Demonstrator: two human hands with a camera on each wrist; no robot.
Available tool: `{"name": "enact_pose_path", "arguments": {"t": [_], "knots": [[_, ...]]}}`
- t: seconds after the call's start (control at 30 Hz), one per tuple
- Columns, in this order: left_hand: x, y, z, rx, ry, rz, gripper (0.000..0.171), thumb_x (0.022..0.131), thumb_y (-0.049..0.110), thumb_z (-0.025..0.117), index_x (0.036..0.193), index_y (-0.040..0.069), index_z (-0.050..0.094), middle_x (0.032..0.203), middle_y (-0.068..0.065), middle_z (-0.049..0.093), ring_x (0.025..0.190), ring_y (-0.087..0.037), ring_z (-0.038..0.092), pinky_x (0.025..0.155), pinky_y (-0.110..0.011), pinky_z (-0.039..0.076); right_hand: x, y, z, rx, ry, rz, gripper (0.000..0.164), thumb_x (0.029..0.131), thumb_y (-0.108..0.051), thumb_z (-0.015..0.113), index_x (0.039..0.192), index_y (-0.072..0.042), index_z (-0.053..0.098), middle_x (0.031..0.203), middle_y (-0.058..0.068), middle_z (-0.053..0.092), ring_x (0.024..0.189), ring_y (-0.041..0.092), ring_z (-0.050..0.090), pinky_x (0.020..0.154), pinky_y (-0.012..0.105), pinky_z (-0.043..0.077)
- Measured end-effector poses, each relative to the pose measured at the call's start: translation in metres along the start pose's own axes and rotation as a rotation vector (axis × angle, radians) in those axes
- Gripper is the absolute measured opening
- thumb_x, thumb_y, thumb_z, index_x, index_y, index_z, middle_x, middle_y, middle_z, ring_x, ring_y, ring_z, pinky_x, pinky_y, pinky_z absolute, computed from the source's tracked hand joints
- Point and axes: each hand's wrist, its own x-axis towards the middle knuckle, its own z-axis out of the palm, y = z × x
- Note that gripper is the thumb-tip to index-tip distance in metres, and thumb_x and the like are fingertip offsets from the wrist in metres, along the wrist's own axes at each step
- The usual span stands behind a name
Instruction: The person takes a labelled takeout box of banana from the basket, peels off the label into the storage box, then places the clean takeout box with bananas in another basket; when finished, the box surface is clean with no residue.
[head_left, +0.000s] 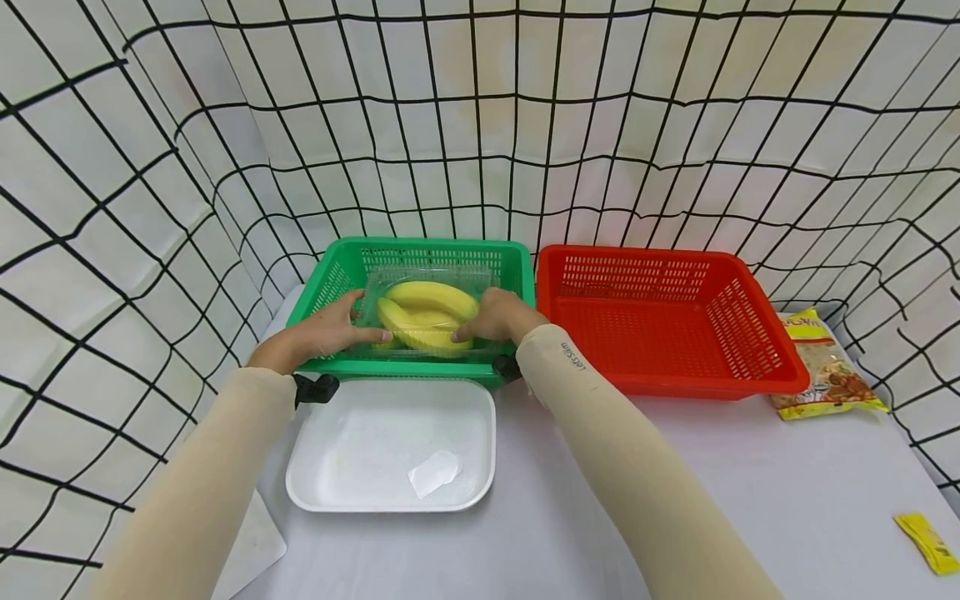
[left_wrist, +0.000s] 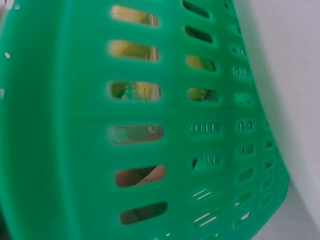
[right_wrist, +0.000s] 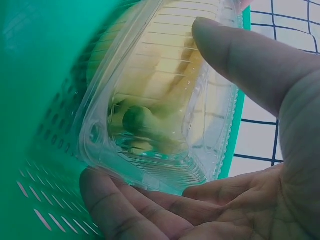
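Note:
Yellow bananas [head_left: 426,315] lie inside a clear plastic clamshell container [head_left: 431,273], which is in the green basket [head_left: 435,245]. My left hand [head_left: 327,327] holds the container's left end, its thumb along the front. At the opposite end, my right hand [head_left: 501,318] grips it. In the right wrist view, the thumb [right_wrist: 240,55] presses on the ribbed lid while the fingers [right_wrist: 140,205] reach round the container's end and lower edge. The left wrist view mostly meets the basket's slotted wall [left_wrist: 90,115]; bits of banana and finger show through the slots.
A white tray [head_left: 345,442] with a pale scrap [head_left: 435,473] on it sits before the green basket. To the right are a red basket [head_left: 637,333], a snack bag [head_left: 821,367] and a small yellow packet [head_left: 930,543]. Black netting [head_left: 517,96] surrounds the table.

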Motion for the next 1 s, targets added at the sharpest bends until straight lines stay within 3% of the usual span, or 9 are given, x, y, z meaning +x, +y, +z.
{"name": "enact_pose_path", "arguments": {"t": [0.57,0.63,0.7,0.77,0.83,1.0], "knots": [[0.001,0.004,-0.001,0.053,0.015,0.021,0.109,0.100,0.050,0.066,0.165,-0.001,-0.006,0.166,-0.036,0.014,0.151,-0.056,0.019,0.117,-0.071,0.026,-0.004,0.001,-0.005,0.019,0.029,0.003,0.048,0.090,-0.042,0.082,0.108,-0.005,0.057,0.089,0.005,0.046,0.085,0.020,0.049,0.068,0.030,0.040],[0.001,0.006,-0.002,0.078,0.027,0.025,0.109,0.100,0.053,0.064,0.165,0.000,-0.006,0.167,-0.035,0.012,0.151,-0.056,0.018,0.117,-0.072,0.025,-0.006,0.001,-0.008,0.026,0.036,0.000,0.055,0.090,-0.041,0.081,0.120,-0.002,0.057,0.099,0.008,0.054,0.092,0.022,0.053,0.073,0.031,0.046],[0.002,0.007,-0.002,0.117,0.045,0.027,0.111,0.100,0.058,0.061,0.165,0.000,-0.007,0.168,-0.034,0.008,0.152,-0.056,0.016,0.117,-0.072,0.023,-0.007,0.000,-0.009,0.032,0.048,-0.009,0.072,0.090,-0.041,0.081,0.140,0.000,0.051,0.122,0.012,0.061,0.110,0.025,0.057,0.090,0.035,0.053],[0.003,0.011,-0.003,0.161,0.072,0.032,0.113,0.099,0.063,0.059,0.165,0.000,-0.007,0.170,-0.032,0.004,0.153,-0.056,0.014,0.118,-0.072,0.021,-0.010,0.000,-0.011,0.042,0.068,-0.019,0.090,0.090,-0.041,0.081,0.157,-0.002,0.036,0.149,0.014,0.054,0.129,0.029,0.053,0.107,0.043,0.050],[0.004,0.016,-0.003,0.199,0.099,0.044,0.114,0.098,0.066,0.057,0.165,-0.001,-0.006,0.170,-0.031,0.002,0.154,-0.055,0.011,0.119,-0.072,0.019,-0.013,-0.001,-0.014,0.051,0.090,-0.035,0.101,0.091,-0.041,0.080,0.166,-0.006,0.022,0.164,0.012,0.041,0.142,0.030,0.046,0.116,0.050,0.042],[0.007,0.036,-0.001,0.265,0.169,0.092,0.110,0.099,0.067,0.053,0.166,-0.001,-0.001,0.171,-0.028,0.006,0.157,-0.048,0.009,0.123,-0.067,0.016,-0.021,0.000,-0.023,0.009,0.195,-0.077,0.097,0.094,-0.047,0.074,0.167,-0.010,0.022,0.164,0.011,0.041,0.144,0.031,0.045,0.116,0.051,0.042]]}}
